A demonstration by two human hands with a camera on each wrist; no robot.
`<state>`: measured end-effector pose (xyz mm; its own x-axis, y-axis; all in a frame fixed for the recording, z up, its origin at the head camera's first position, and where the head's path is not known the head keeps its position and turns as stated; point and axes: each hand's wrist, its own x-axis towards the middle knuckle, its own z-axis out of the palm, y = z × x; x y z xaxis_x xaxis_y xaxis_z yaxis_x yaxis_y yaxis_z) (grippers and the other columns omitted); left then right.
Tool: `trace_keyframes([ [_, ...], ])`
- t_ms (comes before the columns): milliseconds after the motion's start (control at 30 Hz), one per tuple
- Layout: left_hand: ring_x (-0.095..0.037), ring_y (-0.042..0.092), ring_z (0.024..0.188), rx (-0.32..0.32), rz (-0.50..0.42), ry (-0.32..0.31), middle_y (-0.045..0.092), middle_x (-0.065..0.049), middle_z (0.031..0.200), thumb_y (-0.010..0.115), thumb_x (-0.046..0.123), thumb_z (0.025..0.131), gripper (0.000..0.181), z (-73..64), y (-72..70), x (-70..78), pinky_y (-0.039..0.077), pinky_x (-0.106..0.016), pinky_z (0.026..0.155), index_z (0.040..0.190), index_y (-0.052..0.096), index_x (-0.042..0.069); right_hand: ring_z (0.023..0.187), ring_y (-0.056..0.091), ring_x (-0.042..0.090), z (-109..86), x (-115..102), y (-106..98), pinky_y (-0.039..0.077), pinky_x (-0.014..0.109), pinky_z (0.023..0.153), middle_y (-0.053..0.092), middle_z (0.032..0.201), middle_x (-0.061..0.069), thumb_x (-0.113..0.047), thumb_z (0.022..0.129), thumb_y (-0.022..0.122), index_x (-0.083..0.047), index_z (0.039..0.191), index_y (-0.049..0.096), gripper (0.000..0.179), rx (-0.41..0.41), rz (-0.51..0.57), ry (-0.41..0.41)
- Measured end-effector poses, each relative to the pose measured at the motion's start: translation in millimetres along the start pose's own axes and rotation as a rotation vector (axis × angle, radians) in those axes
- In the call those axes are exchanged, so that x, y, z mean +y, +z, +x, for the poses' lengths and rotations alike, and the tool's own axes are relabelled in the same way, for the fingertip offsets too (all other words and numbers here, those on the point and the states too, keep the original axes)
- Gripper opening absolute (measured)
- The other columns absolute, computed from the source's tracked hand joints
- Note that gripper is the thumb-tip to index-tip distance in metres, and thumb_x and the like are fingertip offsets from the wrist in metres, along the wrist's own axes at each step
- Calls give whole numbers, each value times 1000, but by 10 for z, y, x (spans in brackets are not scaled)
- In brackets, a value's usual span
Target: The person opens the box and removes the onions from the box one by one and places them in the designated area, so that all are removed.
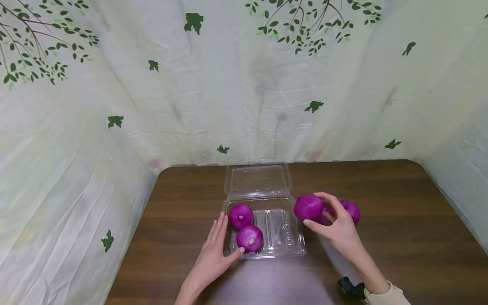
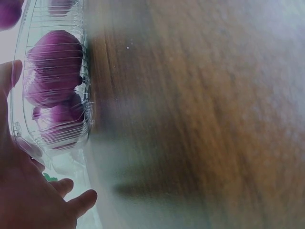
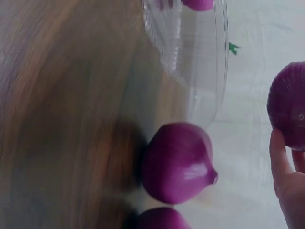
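A clear plastic clamshell box (image 1: 280, 250) lies with its lid folded back on the table. Two red onions, a rear one (image 1: 241, 216) and a front one (image 1: 250, 238), sit in its left half. My left hand (image 1: 213, 256) rests along the box's left side, fingers straight, thumb at the front rim by the front onion. Between thumb and fingers, my right hand (image 1: 339, 233) holds another red onion (image 1: 308, 207) up beside the box's right edge. Beyond that hand, an onion (image 1: 350, 211) shows on the table, and one more onion (image 3: 177, 162) stands near it in the right wrist view.
The lid (image 1: 258, 180) lies toward the table's back edge. Brown wood table (image 1: 400, 237) extends on both sides of the box. A pale leaf-patterned cloth (image 1: 236, 84) hangs behind. A black strap device (image 1: 350, 288) sits at my right wrist.
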<state>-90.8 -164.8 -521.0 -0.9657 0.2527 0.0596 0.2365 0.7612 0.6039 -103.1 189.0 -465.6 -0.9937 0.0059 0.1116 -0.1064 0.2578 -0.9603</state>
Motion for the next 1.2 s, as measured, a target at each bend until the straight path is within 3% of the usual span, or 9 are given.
trace_keyframes([
  [100,-32,9,149,-4,-3,-4,3,4,165,68,61,83,104,3,-4,8,19,-62,111,159,14,16,117,56,32,-11,16,-67,50,28,92,48,136,8,-25,78,85,-25,139,49,71,26,-77,-15],
  [233,-32,8,149,-8,-6,-11,3,4,165,68,63,83,104,4,-6,15,19,-63,111,159,14,16,112,57,30,-31,43,-159,54,30,84,52,133,8,-26,79,85,-26,139,49,70,48,-118,-12],
  [500,-32,8,149,-7,-3,-12,3,5,165,69,61,83,104,0,-1,9,19,-62,111,160,13,17,111,60,30,-55,107,-354,54,25,82,49,134,7,-23,81,83,-22,140,45,71,61,-99,6],
  [833,-32,8,149,-1,5,-8,2,5,165,68,62,83,105,8,9,-2,19,-62,111,159,14,16,102,63,10,-88,141,-570,55,22,76,45,135,8,-19,81,83,-18,142,40,75,67,-96,7],
  [1200,-32,8,149,-2,10,-9,3,4,165,68,62,83,104,9,1,12,19,-64,110,159,15,15,107,58,1,-93,233,-824,53,18,78,41,137,7,-8,80,82,-11,142,38,76,98,-110,-44],
])
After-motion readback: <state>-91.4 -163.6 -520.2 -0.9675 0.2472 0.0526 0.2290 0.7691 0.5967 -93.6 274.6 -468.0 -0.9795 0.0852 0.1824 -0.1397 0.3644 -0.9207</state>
